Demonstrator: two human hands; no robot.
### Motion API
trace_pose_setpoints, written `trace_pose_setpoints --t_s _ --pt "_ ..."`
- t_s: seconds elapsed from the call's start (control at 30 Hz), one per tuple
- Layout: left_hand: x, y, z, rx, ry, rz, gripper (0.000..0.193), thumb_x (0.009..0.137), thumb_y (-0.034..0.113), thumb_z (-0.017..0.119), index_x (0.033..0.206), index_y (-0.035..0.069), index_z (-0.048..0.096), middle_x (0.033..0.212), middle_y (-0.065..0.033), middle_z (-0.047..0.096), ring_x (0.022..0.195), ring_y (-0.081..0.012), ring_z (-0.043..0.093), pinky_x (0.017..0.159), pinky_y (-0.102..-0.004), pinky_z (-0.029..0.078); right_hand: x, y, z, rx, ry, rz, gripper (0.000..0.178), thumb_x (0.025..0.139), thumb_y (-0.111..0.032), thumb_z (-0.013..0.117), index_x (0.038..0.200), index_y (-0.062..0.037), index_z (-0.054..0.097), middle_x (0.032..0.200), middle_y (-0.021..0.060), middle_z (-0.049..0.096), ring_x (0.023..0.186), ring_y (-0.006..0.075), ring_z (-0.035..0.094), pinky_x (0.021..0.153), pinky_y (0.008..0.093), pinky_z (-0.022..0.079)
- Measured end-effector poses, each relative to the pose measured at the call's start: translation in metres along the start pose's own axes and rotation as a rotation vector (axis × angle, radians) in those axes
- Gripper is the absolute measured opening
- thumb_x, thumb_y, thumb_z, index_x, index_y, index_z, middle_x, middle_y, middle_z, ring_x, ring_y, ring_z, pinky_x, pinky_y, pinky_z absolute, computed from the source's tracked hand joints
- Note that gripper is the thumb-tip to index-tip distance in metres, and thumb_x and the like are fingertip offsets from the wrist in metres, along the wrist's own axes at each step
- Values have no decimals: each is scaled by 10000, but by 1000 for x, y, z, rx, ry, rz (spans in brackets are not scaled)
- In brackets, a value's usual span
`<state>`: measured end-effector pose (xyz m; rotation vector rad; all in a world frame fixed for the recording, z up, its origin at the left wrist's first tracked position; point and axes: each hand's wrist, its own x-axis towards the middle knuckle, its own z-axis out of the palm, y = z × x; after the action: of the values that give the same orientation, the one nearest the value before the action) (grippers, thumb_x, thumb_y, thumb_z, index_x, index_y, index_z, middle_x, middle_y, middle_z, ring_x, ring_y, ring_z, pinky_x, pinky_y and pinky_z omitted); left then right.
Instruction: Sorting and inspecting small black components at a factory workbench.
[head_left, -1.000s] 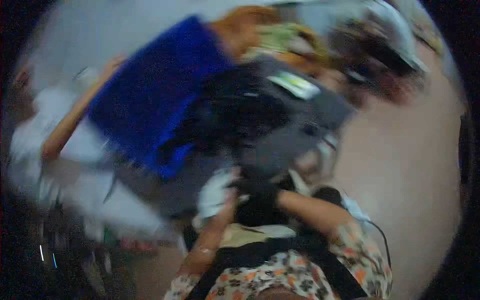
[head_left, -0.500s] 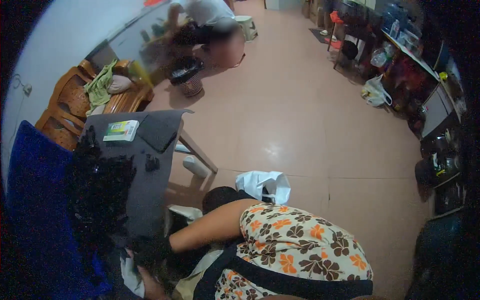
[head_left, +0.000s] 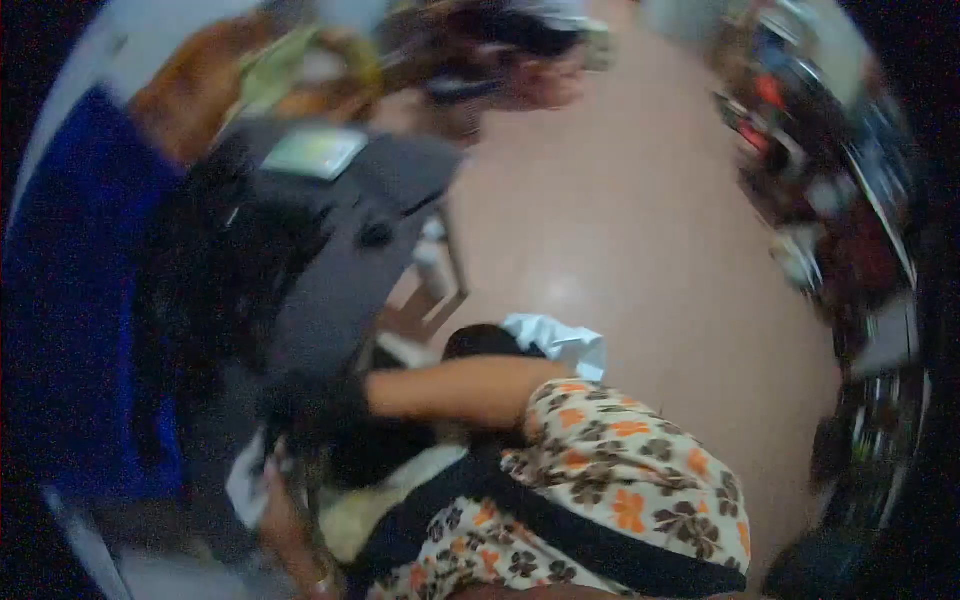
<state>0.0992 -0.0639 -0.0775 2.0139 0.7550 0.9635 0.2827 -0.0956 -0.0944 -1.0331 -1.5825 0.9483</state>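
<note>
At the near edge of the grey-covered table (head_left: 330, 290), my left hand (head_left: 280, 515) is closed on a white, sheet-like piece (head_left: 245, 480). My right forearm reaches across from a flower-patterned sleeve. It ends in a dark shape at the table edge, where my right hand (head_left: 335, 402) is; black covering or material hides its fingers, and motion blur smears it. Beside both hands, a heap of black items (head_left: 220, 260) spreads over the table's left part. A small black piece (head_left: 375, 235) lies apart from it. Farther back rests a flat green-and-white box (head_left: 315, 152).
A blue-covered surface (head_left: 80, 260) borders the table on the left. Below my right arm is an open bag with a pale rim (head_left: 430, 470). A white bag (head_left: 560, 340) stands on the floor. Wooden chairs (head_left: 200, 85) and another person are at the back; cluttered shelves line the right.
My view has swung, so the table and floor things appear shifted right and up, with blur. Both hands stay close together at the table's near edge; the left still has the white piece.
</note>
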Motion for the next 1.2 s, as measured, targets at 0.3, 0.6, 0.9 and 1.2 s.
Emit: trace_pose_setpoints --t_s 0.3,0.6,0.9,1.2 --pt "10 -5 -37 210 -369 28 394 725 63 623 1110 25 550 996 -80 592 759 -139 552 677 -264 447 0 -9 -8 -461 -306 31 376 731 -340 643 930 -24 605 852 196 601 835 292 597 718 376 462" --pt "102 -39 -29 945 18 448 429 686 325 688 1021 82 574 975 -126 538 881 -313 532 763 -381 448 19 23 -30 -1045 387 -388 255 802 -178 548 1036 -81 579 974 185 593 842 353 576 754 405 464" --pt "108 -61 1 1098 -54 40 255 672 80 609 920 138 597 1036 -128 572 880 -340 570 752 -375 490 16 8 -25 -893 307 -147 191 751 -172 593 910 -68 613 933 167 597 845 337 570 720 411 463" --pt "77 -52 -16 909 -23 646 93 643 64 612 731 90 621 929 -108 625 855 -324 580 780 -390 467 20 17 -32 -991 354 -123 188 745 -188 583 859 -42 619 889 163 593 801 333 567 702 419 459"
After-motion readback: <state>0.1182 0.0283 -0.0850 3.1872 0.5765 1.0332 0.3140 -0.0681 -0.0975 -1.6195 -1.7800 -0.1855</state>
